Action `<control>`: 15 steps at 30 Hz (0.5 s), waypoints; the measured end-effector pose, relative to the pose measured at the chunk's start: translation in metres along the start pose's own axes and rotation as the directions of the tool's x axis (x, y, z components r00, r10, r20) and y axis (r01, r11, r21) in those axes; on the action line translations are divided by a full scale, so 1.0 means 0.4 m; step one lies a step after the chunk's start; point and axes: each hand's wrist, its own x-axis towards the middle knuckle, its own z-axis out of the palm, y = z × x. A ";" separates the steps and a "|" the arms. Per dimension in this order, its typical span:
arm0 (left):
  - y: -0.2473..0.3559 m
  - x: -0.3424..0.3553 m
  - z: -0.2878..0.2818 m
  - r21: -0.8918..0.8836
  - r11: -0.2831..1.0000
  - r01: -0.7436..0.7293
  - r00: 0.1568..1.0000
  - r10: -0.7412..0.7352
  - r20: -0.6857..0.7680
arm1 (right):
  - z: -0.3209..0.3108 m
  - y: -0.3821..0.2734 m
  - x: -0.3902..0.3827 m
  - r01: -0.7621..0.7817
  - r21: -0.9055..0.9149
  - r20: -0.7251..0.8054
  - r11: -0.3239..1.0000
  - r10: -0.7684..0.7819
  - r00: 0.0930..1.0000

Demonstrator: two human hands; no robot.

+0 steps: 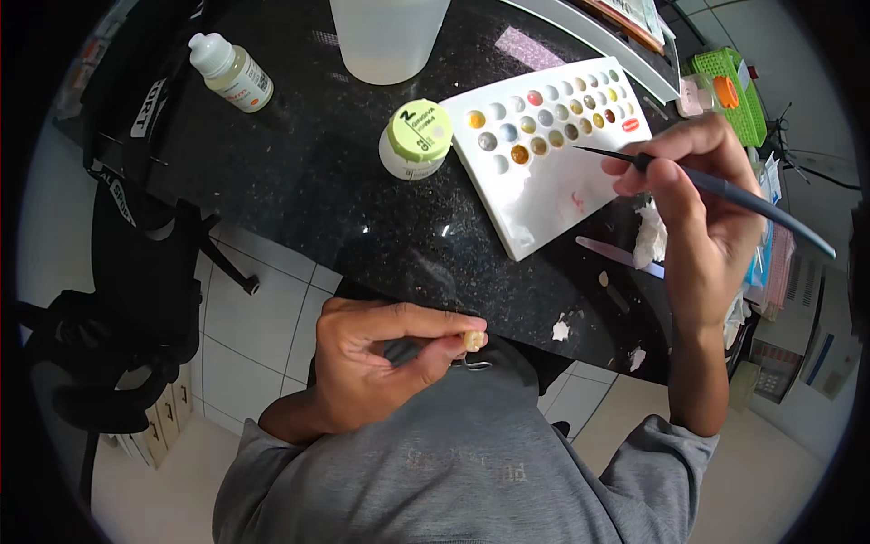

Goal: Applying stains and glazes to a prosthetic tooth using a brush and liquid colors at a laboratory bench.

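Note:
Between the thumb and forefinger of my left hand [385,358] is a small yellowish dental crown [474,341], pinched close to the table's front edge. A bit of bent metal wire [476,366] shows just below it; whether the two are joined I cannot tell. My right hand [702,204] grips a fine-tipped brush [766,207] with a dark handle, like a pen. Its thin tip points left, above the white mixing palette [526,222]. Rows of small round wells filled with yellow, brown, grey, white and pink pastes line the palette, and pink smears mark its flat part.
A jar with a green lid [421,136] touches or nearly touches the palette's left side. Behind stand a translucent container [390,45] and a white-capped bottle [234,74]. A pale spatula-like strip [607,251], crumpled tissue [650,238] and white scraps [561,328] lie right. A black chair [136,263] stands left.

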 end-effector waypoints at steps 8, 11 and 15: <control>0.011 0.012 -0.018 0.059 0.997 -0.040 0.995 0.034 0.092 | 0.020 0.011 0.028 0.081 -0.204 0.126 0.976 -0.056 0.990; 0.019 0.019 -0.024 0.084 0.995 -0.047 0.992 0.037 0.124 | 0.022 0.018 0.028 0.131 -0.249 0.155 0.960 -0.094 0.983; 0.016 0.022 -0.025 0.090 0.994 -0.058 0.991 0.046 0.126 | 0.027 0.019 0.029 0.160 -0.211 0.157 0.964 -0.128 0.979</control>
